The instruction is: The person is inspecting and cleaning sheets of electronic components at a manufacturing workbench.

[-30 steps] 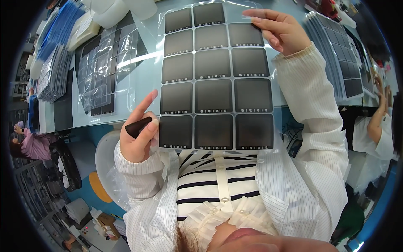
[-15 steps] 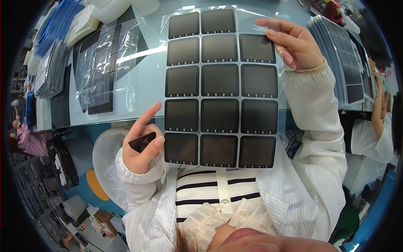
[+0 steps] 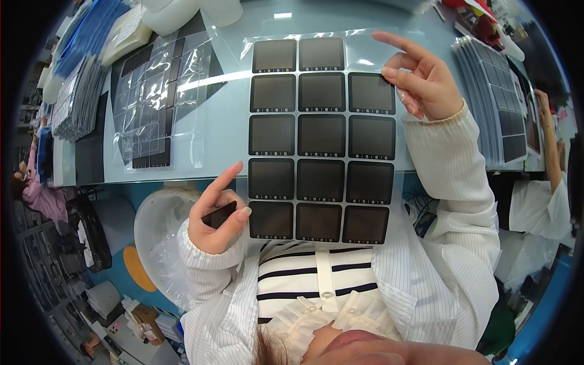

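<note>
A clear plastic sheet carrying rows of dark rectangular panels (image 3: 320,134) is in front of me, its near end overhanging the table edge. The far row has two panels, with bare clear film at its right end. My right hand (image 3: 426,82) pinches the sheet's right side by the corner of a panel in the second row, index finger stretched out. Beside the sheet's near left side, my left hand (image 3: 218,213) holds a loose dark panel (image 3: 220,215) in its curled fingers. That hand's index finger points forward, and its thumb lies close to the sheet's edge.
Clear plastic sheets (image 3: 161,97) with dark panels lie on the table's left. Beyond them stands a stack of clear sheets (image 3: 78,100); another panel stack (image 3: 490,97) is at the right. A white tub (image 3: 146,225) holds crumpled plastic below the table edge. Other people sit at both sides.
The far end of the panel sheet has come down in the picture, and the sheet looks a little smaller. My right hand moved slightly nearer with it; my left hand shifted slightly right.
</note>
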### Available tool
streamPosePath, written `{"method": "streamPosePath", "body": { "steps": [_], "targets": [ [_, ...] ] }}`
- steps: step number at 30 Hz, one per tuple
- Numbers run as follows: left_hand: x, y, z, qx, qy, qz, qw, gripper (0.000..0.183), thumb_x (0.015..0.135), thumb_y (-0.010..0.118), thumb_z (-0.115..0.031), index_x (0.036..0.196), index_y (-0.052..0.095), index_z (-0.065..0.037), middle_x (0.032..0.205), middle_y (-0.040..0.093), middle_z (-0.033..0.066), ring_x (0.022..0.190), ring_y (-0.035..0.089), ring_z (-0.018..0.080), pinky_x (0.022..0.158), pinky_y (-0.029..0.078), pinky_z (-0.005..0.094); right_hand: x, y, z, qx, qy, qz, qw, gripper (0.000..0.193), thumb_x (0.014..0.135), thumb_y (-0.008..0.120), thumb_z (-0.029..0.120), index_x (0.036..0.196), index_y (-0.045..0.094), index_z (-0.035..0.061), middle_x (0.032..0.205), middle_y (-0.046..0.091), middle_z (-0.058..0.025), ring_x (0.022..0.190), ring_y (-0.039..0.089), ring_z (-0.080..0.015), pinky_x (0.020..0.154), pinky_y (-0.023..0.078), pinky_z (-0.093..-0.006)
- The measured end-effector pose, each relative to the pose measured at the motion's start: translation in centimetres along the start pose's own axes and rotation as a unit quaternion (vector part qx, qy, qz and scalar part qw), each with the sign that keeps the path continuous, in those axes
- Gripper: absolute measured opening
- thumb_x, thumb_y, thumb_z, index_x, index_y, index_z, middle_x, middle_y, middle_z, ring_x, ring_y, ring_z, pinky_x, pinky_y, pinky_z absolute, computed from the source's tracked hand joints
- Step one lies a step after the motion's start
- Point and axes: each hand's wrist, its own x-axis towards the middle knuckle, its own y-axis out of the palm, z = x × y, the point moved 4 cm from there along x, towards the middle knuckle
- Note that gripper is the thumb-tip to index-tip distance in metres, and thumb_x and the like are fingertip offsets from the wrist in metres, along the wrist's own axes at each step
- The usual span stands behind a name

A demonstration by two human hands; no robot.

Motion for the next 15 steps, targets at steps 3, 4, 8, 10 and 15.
{"method": "streamPosePath", "body": {
  "steps": [3,4,8,10,15],
  "targets": [
    [0.5,0.0,0.1,0.044,0.023,-0.006,0.999,0.058,0.079,0.055,0.004,0.133,0.033,0.006,0.066,0.053,0.0005,0.060,0.047,0.0051,0.059,0.037,0.0174,0.6,0.3,-0.1,-0.008,0.009,-0.012,1.000,0.047,0.083,0.056,0.000,0.128,0.043,0.0011,0.080,0.056,-0.0028,0.039,0.043,-0.0011,0.034,0.031,-0.0144],
    [0.7,0.0,0.1,0.046,0.026,-0.011,0.999,0.058,0.079,0.055,0.004,0.133,0.033,0.006,0.066,0.053,0.0005,0.060,0.047,0.0051,0.059,0.037,0.0174,0.9,0.5,-0.2,-0.008,0.005,-0.007,1.000,0.047,0.083,0.056,0.000,0.128,0.043,0.0011,0.080,0.056,-0.0028,0.039,0.043,-0.0011,0.034,0.031,-0.0144],
    [1.7,-0.4,0.6,0.119,0.063,-0.083,0.988,0.053,0.080,0.057,0.003,0.130,0.039,0.003,0.066,0.052,0.0001,0.059,0.047,0.0054,0.059,0.038,0.0182,2.8,0.6,-0.7,-0.025,-0.005,-0.048,0.999,0.047,0.082,0.058,0.002,0.127,0.044,0.0017,0.080,0.057,-0.0033,0.041,0.043,-0.0025,0.033,0.029,-0.0166],
    [1.7,-0.6,0.3,0.172,0.113,-0.123,0.971,0.047,0.083,0.055,-0.001,0.128,0.042,0.003,0.067,0.052,0.0002,0.059,0.047,0.0058,0.058,0.038,0.0183,4.0,0.6,-1.3,-0.029,-0.015,-0.055,0.998,0.047,0.082,0.059,0.002,0.127,0.044,0.0017,0.079,0.057,-0.0035,0.041,0.044,-0.0032,0.033,0.029,-0.0171],
    [0.0,-2.9,-0.5,0.077,0.148,-0.221,0.961,0.040,0.089,0.052,-0.014,0.125,0.046,0.002,0.069,0.053,0.0021,0.057,0.045,0.0061,0.053,0.036,0.0182,6.2,-0.7,-4.7,-0.140,-0.030,-0.129,0.981,0.054,0.078,0.066,0.007,0.127,0.045,0.0060,0.079,0.059,-0.0033,0.043,0.045,-0.0040,0.034,0.029,-0.0193]
  ]
}}
